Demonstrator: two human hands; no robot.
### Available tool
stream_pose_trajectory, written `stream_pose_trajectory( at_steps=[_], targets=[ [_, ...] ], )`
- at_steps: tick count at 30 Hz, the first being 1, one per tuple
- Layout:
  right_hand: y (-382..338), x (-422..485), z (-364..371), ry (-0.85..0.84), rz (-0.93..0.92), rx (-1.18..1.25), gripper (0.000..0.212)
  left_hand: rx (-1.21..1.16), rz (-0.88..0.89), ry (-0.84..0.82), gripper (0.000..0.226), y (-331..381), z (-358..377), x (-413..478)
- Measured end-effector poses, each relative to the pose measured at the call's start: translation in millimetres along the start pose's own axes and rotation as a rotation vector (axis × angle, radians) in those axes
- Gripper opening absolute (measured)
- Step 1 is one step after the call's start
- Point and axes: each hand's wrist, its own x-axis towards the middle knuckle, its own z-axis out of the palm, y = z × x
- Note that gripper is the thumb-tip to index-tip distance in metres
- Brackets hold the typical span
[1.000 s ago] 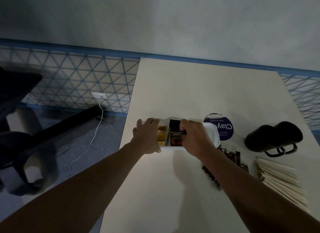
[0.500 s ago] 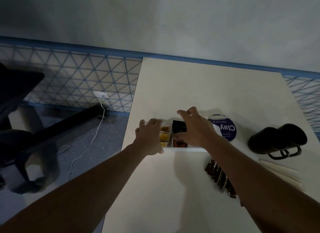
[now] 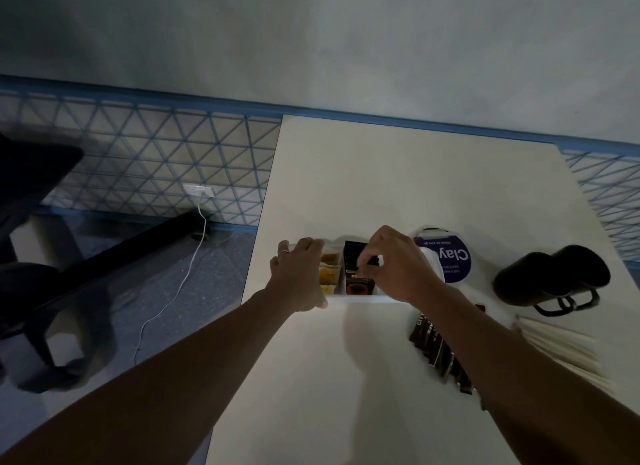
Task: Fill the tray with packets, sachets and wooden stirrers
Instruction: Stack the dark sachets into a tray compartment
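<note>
A white divided tray (image 3: 360, 297) sits near the table's left edge. Its left compartment holds yellow sachets (image 3: 329, 269); the one beside it holds dark packets (image 3: 356, 270). My left hand (image 3: 299, 274) grips the tray's left end. My right hand (image 3: 394, 264) hovers over the middle of the tray, fingers curled and pinching the top of the dark packets. More dark packets (image 3: 440, 350) lie on the table under my right forearm. Wooden stirrers (image 3: 568, 347) lie in a blurred pile at the right.
Two black mugs (image 3: 550, 277) lie on their sides at the right. A round purple "Clay" label (image 3: 450, 260) sits behind the tray. The table's left edge drops to the floor, where a white cable (image 3: 187, 274) and a black chair (image 3: 31, 201) stand.
My right hand went from lying spread over the dark packets to curled fingers pinching at their tops. The left hand stayed on the tray's end.
</note>
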Motion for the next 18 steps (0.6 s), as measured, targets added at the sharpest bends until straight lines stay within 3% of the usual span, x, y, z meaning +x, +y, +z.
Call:
stream_pose_trajectory(
  at_steps=[6,18],
  targets=[
    [4,-2,6,-0.026,0.029,-0.206,0.065,-0.002,-0.001,-0.003,0.102,-1,1,1],
    [-7,-7,22,0.023,0.103,-0.296,0.056,0.035,0.024,-0.009,0.104,-5,1,4]
  ],
)
